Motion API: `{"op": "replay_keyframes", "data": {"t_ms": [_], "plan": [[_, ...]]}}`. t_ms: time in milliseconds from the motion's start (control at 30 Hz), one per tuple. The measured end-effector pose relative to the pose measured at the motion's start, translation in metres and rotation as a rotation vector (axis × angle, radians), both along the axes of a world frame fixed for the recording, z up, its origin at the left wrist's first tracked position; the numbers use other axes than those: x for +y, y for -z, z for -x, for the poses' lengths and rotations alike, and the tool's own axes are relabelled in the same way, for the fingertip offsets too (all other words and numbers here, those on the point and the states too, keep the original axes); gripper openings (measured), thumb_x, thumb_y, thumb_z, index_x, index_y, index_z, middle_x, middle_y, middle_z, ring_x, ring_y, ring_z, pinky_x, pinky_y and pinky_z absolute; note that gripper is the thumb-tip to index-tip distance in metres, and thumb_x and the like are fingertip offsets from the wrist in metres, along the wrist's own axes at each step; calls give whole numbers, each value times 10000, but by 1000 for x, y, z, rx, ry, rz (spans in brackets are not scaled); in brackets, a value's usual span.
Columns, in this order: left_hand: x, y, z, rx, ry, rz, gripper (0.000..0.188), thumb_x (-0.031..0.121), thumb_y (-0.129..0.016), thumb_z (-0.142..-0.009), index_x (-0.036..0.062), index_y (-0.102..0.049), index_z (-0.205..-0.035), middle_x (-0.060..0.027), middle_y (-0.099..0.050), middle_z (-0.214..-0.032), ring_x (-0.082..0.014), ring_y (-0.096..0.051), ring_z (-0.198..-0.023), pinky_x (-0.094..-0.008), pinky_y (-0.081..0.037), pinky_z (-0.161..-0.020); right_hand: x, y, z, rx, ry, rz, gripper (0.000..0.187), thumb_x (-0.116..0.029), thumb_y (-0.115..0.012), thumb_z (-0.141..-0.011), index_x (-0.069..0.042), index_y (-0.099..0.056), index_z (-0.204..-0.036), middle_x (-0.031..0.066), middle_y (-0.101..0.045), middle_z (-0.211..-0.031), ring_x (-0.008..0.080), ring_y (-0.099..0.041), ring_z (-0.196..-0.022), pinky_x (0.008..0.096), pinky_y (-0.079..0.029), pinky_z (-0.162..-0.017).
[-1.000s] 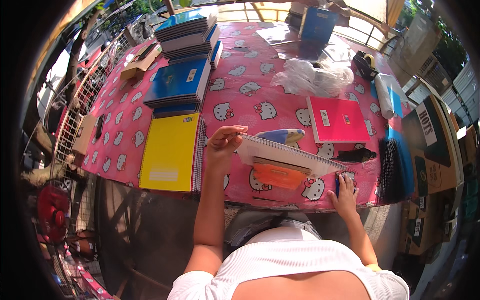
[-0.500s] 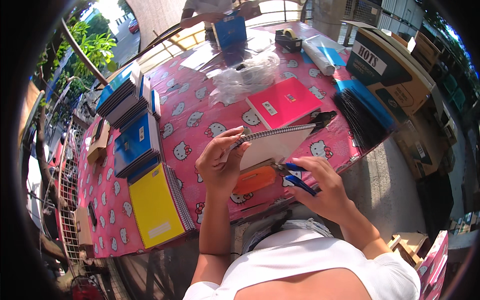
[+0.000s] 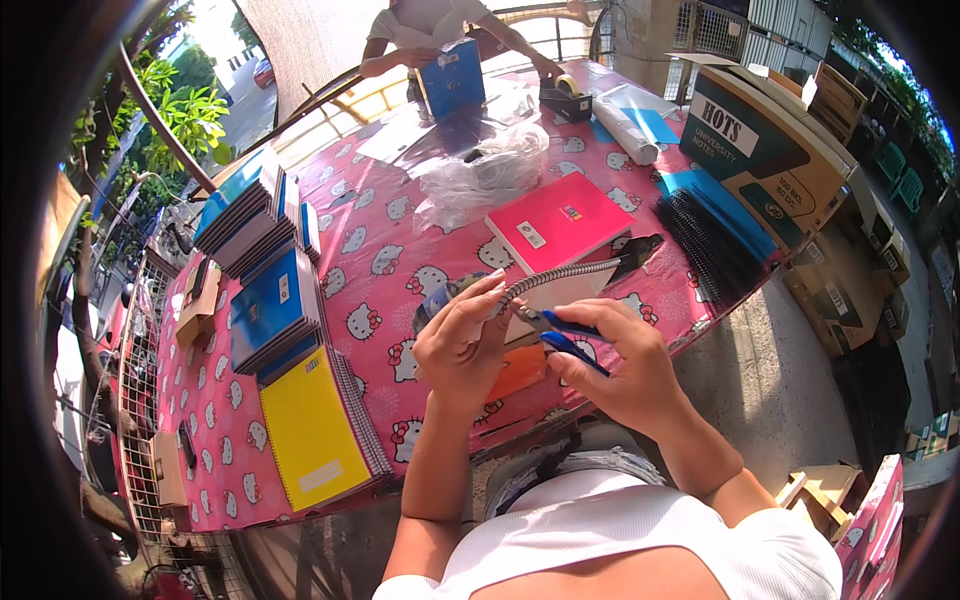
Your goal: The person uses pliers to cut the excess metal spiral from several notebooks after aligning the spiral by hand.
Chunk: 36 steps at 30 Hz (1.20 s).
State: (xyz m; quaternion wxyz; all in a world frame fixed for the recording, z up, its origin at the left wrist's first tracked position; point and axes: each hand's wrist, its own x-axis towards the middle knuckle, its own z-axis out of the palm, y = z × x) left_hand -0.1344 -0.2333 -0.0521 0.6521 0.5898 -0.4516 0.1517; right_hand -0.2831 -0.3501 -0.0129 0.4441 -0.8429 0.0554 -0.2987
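Observation:
A spiral notebook (image 3: 568, 291) stands tilted over the near part of the table, its dark coil running along the upper edge. My left hand (image 3: 465, 338) grips its left end, fingers and thumb closed around the coil's end. Blue-handled pliers (image 3: 570, 347) are in my right hand (image 3: 625, 358), which is wrapped round both handles. Their metal jaws are at the coil's left end, close to my left fingertips; whether they bite the wire I cannot tell. Under the notebook lies an orange item (image 3: 517, 372), partly hidden.
Blue notebooks (image 3: 275, 300) and a yellow spiral notebook (image 3: 315, 430) are stacked at left. Beyond my hands lie a pink notebook (image 3: 560, 222), black coils (image 3: 700, 240) and plastic wrap (image 3: 480, 170). Cardboard boxes (image 3: 765, 150) stand at right. Across the table, a person holds a blue notebook (image 3: 452, 82) and reaches toward a tape dispenser (image 3: 567, 100).
My right hand has brought the pliers up and left to the coil's end. The notebook has tilted in my left hand. The person opposite has stretched one arm to the tape dispenser.

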Motion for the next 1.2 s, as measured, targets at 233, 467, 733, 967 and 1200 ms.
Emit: {"op": "replay_keyframes", "data": {"t_ms": [233,467,733,967,1200], "plan": [[-2,2,2,-28,-17,2,238,-171,-661,-727,-68,-661,-942,-208,-673,-1019,-217,-678,-916,-287,-572,-767,4,1,-5,-2,-37,22,353,-177,-712,-810,31,-611,-1076,151,-639,-1026,226,-625,-888,312,-507,-741],[3,10,-4,-225,-5,24,212,-157,-676,-712,-64,-662,-902,-206,-674,-997,-230,-678,-905,-296,-577,-759,-33,12,-13,358,-607,-1315,308,-222,-633,-910,34,-631,-1081,112,-668,-864,135,-623,-592,221,-501,-521],[88,-33,-20,-202,-452,264,210,133,-717,-835,-7,-603,-942,-124,-668,-899,-174,-651,-788,-278,-528,-710,-24,64,7,-56,-295,-593,461,-109,-672,-852,66,-508,-1246,126,-600,-1167,123,-572,-1027,227,-455,-816],[242,-132,-34,-463,-844,193,213,121,-542,-908,22,-530,-721,-40,-521,-649,-136,-502,-569,-258,-412,-509,-102,216,-14,160,314,160,338,-134,-692,-809,13,-618,-1103,144,-629,-1052,258,-608,-955,359,-470,-863],[237,-8,-172,-462,-511,-718,166,159,-607,-887,39,-629,-775,-102,-628,-719,-251,-625,-661,-347,-455,-580,-110,256,-17,206,427,408,439,-169,-722,-751,3,-577,-1128,169,-589,-1107,346,-530,-1072,456,-375,-979]]}}
